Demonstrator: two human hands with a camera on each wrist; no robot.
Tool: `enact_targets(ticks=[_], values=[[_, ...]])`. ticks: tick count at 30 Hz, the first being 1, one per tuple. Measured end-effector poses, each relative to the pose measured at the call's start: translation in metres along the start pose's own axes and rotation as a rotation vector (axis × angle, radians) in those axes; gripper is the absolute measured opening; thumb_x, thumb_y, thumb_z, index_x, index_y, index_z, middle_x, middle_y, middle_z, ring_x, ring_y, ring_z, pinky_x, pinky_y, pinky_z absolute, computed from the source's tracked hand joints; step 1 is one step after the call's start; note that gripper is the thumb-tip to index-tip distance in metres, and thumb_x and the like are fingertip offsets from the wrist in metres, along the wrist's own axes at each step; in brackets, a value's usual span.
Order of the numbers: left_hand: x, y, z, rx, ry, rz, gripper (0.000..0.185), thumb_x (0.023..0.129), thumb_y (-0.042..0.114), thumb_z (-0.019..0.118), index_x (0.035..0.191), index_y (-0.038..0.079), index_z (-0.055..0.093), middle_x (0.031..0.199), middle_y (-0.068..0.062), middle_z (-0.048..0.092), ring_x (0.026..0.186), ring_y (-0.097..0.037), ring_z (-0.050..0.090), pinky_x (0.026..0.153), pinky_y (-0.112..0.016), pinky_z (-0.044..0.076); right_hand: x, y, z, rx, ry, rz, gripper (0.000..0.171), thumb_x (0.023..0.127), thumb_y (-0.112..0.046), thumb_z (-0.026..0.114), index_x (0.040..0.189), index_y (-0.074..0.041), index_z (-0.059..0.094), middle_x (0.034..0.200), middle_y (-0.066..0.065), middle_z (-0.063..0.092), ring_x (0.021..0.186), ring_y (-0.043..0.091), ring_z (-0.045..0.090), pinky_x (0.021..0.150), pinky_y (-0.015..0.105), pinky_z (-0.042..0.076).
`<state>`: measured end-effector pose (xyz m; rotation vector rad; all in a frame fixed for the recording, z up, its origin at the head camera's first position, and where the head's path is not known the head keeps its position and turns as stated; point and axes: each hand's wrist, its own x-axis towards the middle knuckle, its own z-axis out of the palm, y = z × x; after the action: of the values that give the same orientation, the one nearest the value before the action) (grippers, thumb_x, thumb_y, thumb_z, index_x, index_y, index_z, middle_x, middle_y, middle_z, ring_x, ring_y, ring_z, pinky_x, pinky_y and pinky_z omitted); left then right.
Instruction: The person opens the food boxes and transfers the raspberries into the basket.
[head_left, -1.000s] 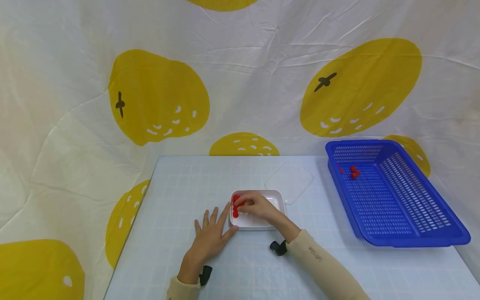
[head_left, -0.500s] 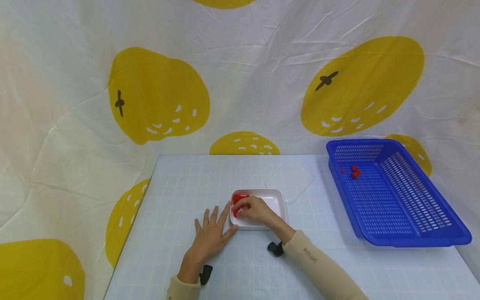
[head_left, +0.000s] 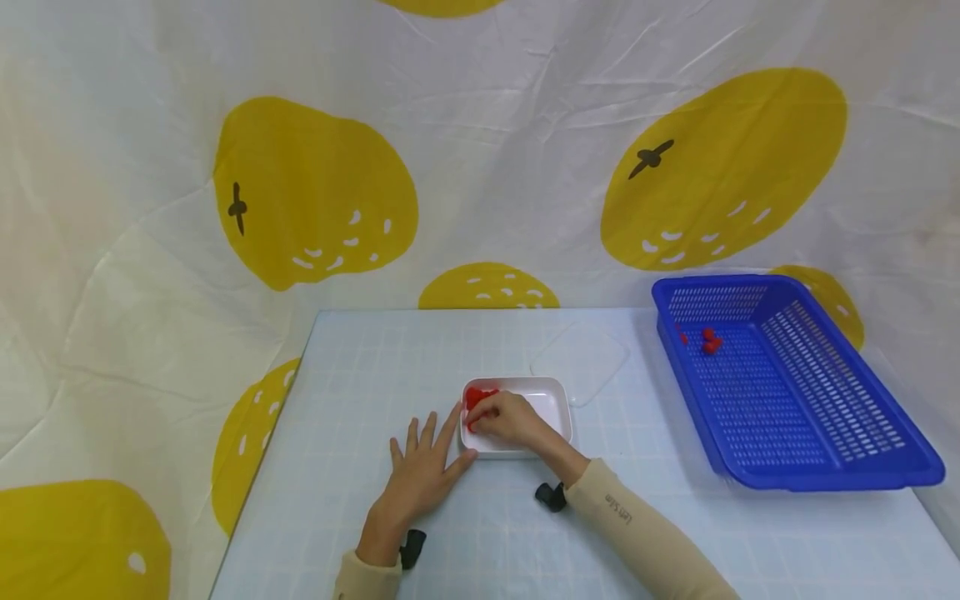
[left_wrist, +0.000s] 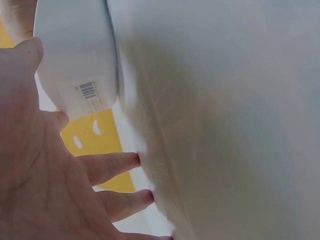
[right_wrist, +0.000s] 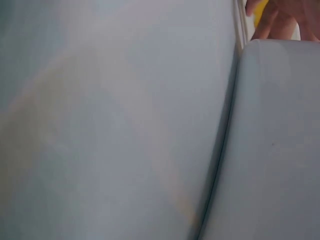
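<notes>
My left hand [head_left: 416, 479] lies flat on the worktop [head_left: 360, 400], fingers straight, holding nothing. Its first finger leans on the left side of the white dish [head_left: 551, 400], I think so the dish does not slide. The dish sits in the middle of the picture. My right hand [head_left: 510, 417] is down inside it, fingers curled over the red bits [head_left: 477, 397] at its left end. I cannot tell if that grip has pinched one yet. At the right of the picture is the blue basket [head_left: 825, 450], with a few red pieces [head_left: 708, 342] in its far corner. A clear lid [head_left: 581, 360] lies just behind the dish.
</notes>
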<state>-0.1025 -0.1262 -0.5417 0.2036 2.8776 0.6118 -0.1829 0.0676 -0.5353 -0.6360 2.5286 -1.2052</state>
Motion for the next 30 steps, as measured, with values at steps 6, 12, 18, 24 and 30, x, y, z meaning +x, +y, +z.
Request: enact_targets(ticks=[6, 12, 18, 24, 30], values=[[0.001, 0.0, 0.0, 0.005, 0.021, 0.019, 0.082, 0.093, 0.071, 0.045, 0.161, 0.038, 0.013, 0.16, -0.02, 0.027, 0.146, -0.052, 0.014, 0.106, -0.079, 0.002, 0.0, 0.0, -0.002, 0.044, 0.006, -0.01, 0.015, 0.091, -0.01, 0.072, 0.101, -0.016, 0.081, 0.107, -0.001, 0.071, 0.102, 0.022, 0.057, 0.089, 0.039, 0.05], [0.0, -0.001, 0.001, 0.002, 0.019, 0.026, 0.082, 0.093, 0.072, 0.045, 0.161, 0.039, 0.012, 0.16, -0.02, 0.028, 0.146, -0.051, 0.014, 0.105, -0.079, 0.003, -0.002, -0.002, -0.004, 0.065, -0.005, -0.011, 0.014, 0.091, -0.012, 0.073, 0.102, -0.016, 0.081, 0.107, -0.002, 0.071, 0.103, 0.021, 0.057, 0.089, 0.038, 0.051], [-0.001, -0.001, 0.0, 0.002, 0.022, 0.027, 0.082, 0.093, 0.073, 0.044, 0.161, 0.038, 0.013, 0.16, -0.02, 0.028, 0.145, -0.052, 0.014, 0.105, -0.079, 0.003, -0.004, -0.002, -0.006, 0.093, -0.014, -0.004, 0.015, 0.091, -0.013, 0.074, 0.104, -0.017, 0.081, 0.109, -0.002, 0.069, 0.103, 0.02, 0.056, 0.085, 0.033, 0.052], [0.0, 0.0, -0.001, -0.001, 0.018, 0.027, 0.082, 0.093, 0.072, 0.045, 0.161, 0.038, 0.014, 0.159, -0.021, 0.028, 0.145, -0.052, 0.015, 0.105, -0.079, 0.004, -0.004, -0.002, -0.008, 0.136, -0.017, 0.0, 0.014, 0.091, -0.013, 0.074, 0.104, -0.016, 0.081, 0.108, -0.002, 0.07, 0.101, 0.021, 0.056, 0.081, 0.028, 0.052], [0.0, 0.0, -0.002, -0.005, 0.019, 0.03, 0.081, 0.094, 0.072, 0.043, 0.161, 0.038, 0.013, 0.159, -0.021, 0.029, 0.145, -0.052, 0.015, 0.105, -0.079, 0.004, -0.003, 0.001, -0.012, 0.17, -0.021, -0.023, 0.014, 0.093, -0.013, 0.073, 0.105, -0.014, 0.08, 0.107, -0.003, 0.071, 0.099, 0.02, 0.057, 0.082, 0.028, 0.052]])
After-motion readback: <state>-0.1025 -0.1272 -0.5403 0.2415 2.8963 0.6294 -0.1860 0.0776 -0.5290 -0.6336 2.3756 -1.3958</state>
